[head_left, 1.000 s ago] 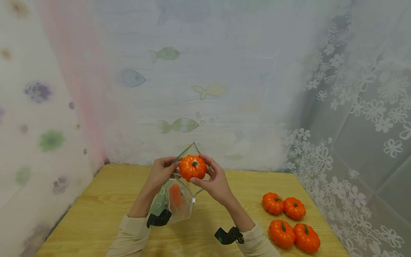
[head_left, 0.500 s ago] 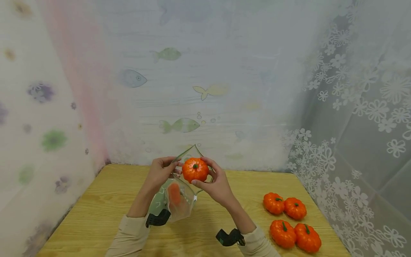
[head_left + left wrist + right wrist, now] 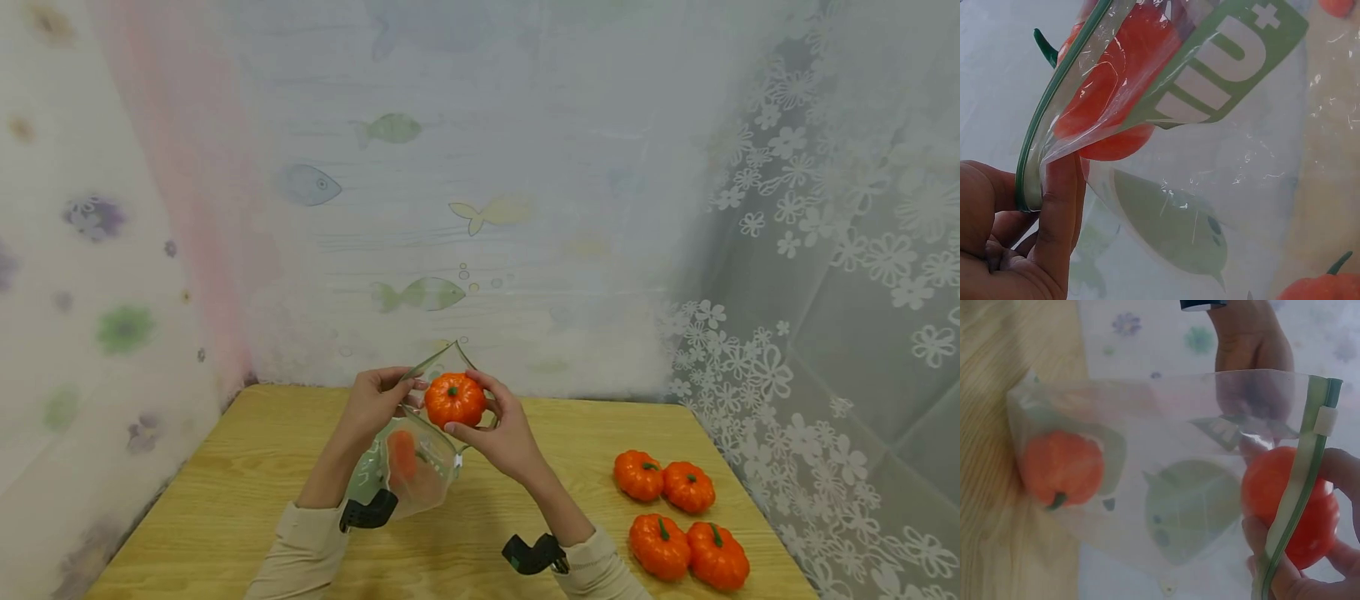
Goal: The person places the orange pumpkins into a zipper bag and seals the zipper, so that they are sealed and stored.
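Note:
A clear zip bag (image 3: 427, 493) with green print is held up over the table, its green-edged mouth spread wide. My left hand (image 3: 377, 398) pinches the left edge of that mouth, thumb on one side and fingers on the other in the left wrist view. Between the fingers of my right hand (image 3: 510, 429) is a small orange toy pumpkin (image 3: 454, 400) with a green stem. It sits at the opening, partly behind the zip strip (image 3: 1297, 487) in the right wrist view. Another pumpkin (image 3: 1063, 467) lies at the bottom inside the bag. A white slider (image 3: 1325, 420) shows on the strip.
Several more orange pumpkins (image 3: 660, 546) lie in pairs on the right of the wooden table (image 3: 247, 467). A fish-patterned curtain (image 3: 570, 333) hangs behind the table, with further hangings at both sides.
The held pumpkin has shifted slightly down and right at the bag's mouth, its stem now turned more upward. The right hand moved down a little with it; the left hand kept its pinch.

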The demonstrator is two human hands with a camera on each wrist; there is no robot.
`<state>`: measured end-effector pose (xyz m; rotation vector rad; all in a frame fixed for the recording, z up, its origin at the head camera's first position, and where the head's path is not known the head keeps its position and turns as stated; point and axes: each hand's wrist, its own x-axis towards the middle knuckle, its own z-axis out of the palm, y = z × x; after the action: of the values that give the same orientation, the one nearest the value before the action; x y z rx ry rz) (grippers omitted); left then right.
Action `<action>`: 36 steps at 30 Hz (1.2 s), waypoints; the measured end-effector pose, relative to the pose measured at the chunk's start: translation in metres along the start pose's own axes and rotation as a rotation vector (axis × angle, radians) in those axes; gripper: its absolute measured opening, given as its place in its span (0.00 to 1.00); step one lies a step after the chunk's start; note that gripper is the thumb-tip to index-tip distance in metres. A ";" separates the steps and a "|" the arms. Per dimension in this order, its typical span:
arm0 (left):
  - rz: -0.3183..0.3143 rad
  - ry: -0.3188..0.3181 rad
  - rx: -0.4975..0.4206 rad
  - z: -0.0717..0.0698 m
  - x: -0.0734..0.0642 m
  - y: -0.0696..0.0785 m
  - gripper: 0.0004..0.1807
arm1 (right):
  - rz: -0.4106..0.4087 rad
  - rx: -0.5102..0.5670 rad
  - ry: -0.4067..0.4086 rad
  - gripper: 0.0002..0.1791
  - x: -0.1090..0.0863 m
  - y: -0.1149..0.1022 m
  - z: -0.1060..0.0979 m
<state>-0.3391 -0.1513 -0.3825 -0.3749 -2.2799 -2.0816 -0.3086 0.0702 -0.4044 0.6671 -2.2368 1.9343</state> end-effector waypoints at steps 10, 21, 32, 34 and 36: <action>-0.016 -0.002 0.009 0.007 -0.012 0.000 0.16 | -0.018 -0.007 -0.057 0.40 -0.011 -0.005 -0.008; -0.020 -0.014 0.056 0.014 -0.027 0.004 0.18 | 0.005 -0.051 -0.075 0.40 -0.022 -0.009 -0.013; -0.017 -0.013 0.072 0.016 -0.027 0.007 0.18 | 0.001 -0.066 -0.051 0.40 -0.024 -0.006 -0.013; -0.019 -0.014 0.068 0.016 -0.027 0.007 0.18 | -0.002 -0.073 -0.042 0.40 -0.023 -0.006 -0.013; -0.023 -0.014 0.061 0.016 -0.027 0.007 0.18 | 0.000 -0.080 -0.036 0.39 -0.023 -0.006 -0.013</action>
<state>-0.3096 -0.1386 -0.3820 -0.3635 -2.3602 -2.0207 -0.2879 0.0882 -0.4048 0.6957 -2.3217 1.8360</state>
